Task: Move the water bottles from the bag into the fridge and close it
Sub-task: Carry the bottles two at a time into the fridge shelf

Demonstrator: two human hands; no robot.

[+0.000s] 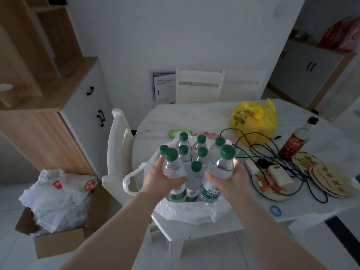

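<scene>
Head view | our left hand (163, 179) and right hand (228, 181) each curl fingers round one clear green-capped plastic water bottle (171, 166), held higher than others standing in the thin white plastic bag (187, 209) | we judge them full, weighty, smooth, slightly squashy: grip mid-body.

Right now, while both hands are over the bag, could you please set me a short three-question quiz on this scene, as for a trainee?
1. True or false: the left hand holds nothing.
2. The tied plastic bag on the marble table is: A) red B) yellow C) blue.
3. Fill in: the water bottle in the right hand has a ___ cap.

Key: 1. False: it grips a second water bottle. 2. B. 3. Green.
</scene>
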